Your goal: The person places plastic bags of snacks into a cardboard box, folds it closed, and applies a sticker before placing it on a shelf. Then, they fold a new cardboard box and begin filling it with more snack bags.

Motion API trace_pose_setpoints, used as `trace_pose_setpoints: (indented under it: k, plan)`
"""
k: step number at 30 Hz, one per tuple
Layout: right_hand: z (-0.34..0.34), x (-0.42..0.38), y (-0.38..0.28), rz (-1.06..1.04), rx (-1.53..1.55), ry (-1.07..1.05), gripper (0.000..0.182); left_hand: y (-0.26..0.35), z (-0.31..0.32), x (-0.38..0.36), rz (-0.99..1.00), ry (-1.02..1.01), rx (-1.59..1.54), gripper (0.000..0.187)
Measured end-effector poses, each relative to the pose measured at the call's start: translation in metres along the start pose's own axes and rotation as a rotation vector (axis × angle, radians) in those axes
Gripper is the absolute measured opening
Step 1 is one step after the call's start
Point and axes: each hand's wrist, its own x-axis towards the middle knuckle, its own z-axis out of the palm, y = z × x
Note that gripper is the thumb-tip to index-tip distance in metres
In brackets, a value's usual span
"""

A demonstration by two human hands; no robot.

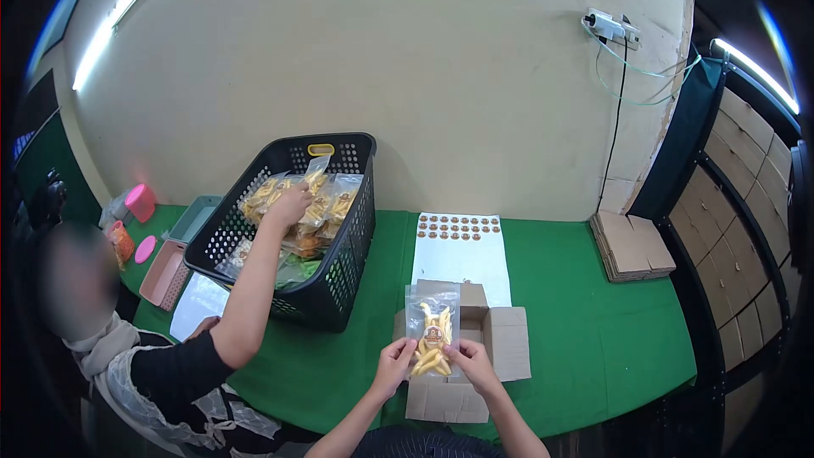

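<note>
Between my two hands is a clear plastic snack bag with pale yellow sticks inside and a round label on its front. My left hand pinches its lower left edge, while my right hand grips the lower right edge. The bag is held upright above an open cardboard box, whose flaps are spread out on the green cloth. Behind the box lies a white sheet with rows of round stickers along its far end. The bag hides part of the box's inside.
A black basket full of snack bags stands left of centre, with a co-worker's hand reaching into it. Flattened cartons are stacked at the right. Pink and green trays sit at the left. Boxes fill a shelf at far right.
</note>
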Motion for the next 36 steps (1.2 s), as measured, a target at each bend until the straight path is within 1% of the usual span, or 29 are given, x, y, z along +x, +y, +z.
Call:
trace_pose_setpoints:
  k: [2,4,6,9,11,12,13,15,18,20,22,24,25,26,27,28,29,30,32,33,35,36]
  plan:
    - [-0.004,-0.002,0.011,-0.009,0.018,-0.025,0.019,0.002,-0.003,0.000,-0.083,-0.035,-0.052,0.025]
    - [-0.003,-0.003,0.017,-0.008,-0.071,-0.026,0.019,0.014,0.000,-0.002,-0.203,-0.049,-0.093,0.024]
    - [0.001,-0.005,0.015,-0.016,-0.113,-0.033,0.019,0.019,0.001,-0.002,-0.240,-0.045,-0.058,0.025]
    - [0.011,-0.006,0.009,-0.025,-0.065,-0.059,0.020,0.015,0.003,0.001,-0.150,-0.030,0.015,0.029]
    - [0.014,-0.008,0.008,0.038,0.011,-0.052,0.022,0.012,0.004,0.002,-0.098,-0.025,-0.049,0.032]
    - [0.017,-0.010,0.005,0.069,0.049,-0.048,0.024,0.005,0.002,0.005,-0.050,-0.015,-0.008,0.032]
    - [0.015,-0.010,0.007,0.102,0.007,-0.084,0.024,-0.001,-0.001,0.007,-0.002,-0.005,0.033,0.033]
    - [0.006,-0.009,0.017,0.169,-0.077,-0.155,0.026,-0.005,-0.002,0.007,0.018,0.015,0.095,0.033]
    - [0.002,-0.008,0.028,0.133,-0.062,-0.100,0.023,0.001,0.004,0.001,-0.066,0.008,0.107,0.032]
    - [0.002,-0.007,0.029,0.123,-0.006,-0.031,0.022,0.000,0.006,-0.001,-0.121,-0.047,0.053,0.034]
    - [0.001,-0.006,0.030,0.115,0.011,0.013,0.021,-0.013,-0.002,0.000,-0.166,-0.065,0.173,0.033]
    - [-0.001,-0.006,0.031,0.109,-0.008,0.032,0.020,-0.024,-0.007,0.001,-0.210,-0.108,0.195,0.032]
    - [-0.002,-0.006,0.033,0.147,-0.004,-0.004,0.020,-0.029,-0.008,0.004,-0.158,-0.053,0.280,0.029]
    - [-0.003,-0.007,0.036,0.186,0.000,-0.040,0.020,-0.033,-0.013,0.005,-0.116,-0.031,0.499,0.028]
    - [-0.005,-0.007,0.041,0.225,0.004,-0.077,0.020,-0.032,-0.011,0.004,-0.060,-0.009,0.521,0.031]
    - [-0.007,-0.006,0.049,0.220,-0.005,-0.063,0.020,-0.032,-0.009,0.003,-0.004,0.012,0.543,0.035]
    - [-0.010,-0.004,0.060,0.214,-0.014,-0.050,0.021,-0.040,-0.006,0.003,0.028,0.038,0.463,0.035]
    - [-0.013,-0.001,0.070,0.209,-0.024,-0.039,0.021,-0.038,-0.007,0.003,-0.058,0.009,0.612,0.037]
    - [-0.015,0.004,0.088,0.234,-0.014,0.025,0.023,-0.051,-0.009,0.008,0.059,0.016,0.643,0.040]
    - [-0.016,0.006,0.098,0.247,-0.010,0.057,0.023,-0.063,-0.016,0.012,0.160,0.083,0.772,0.041]
    - [-0.026,0.011,0.139,0.264,-0.198,0.098,0.028,-0.092,-0.033,0.024,0.367,0.222,1.025,0.047]
    - [-0.029,0.013,0.153,0.272,-0.291,0.116,0.030,-0.102,-0.038,0.028,0.357,0.190,0.986,0.050]
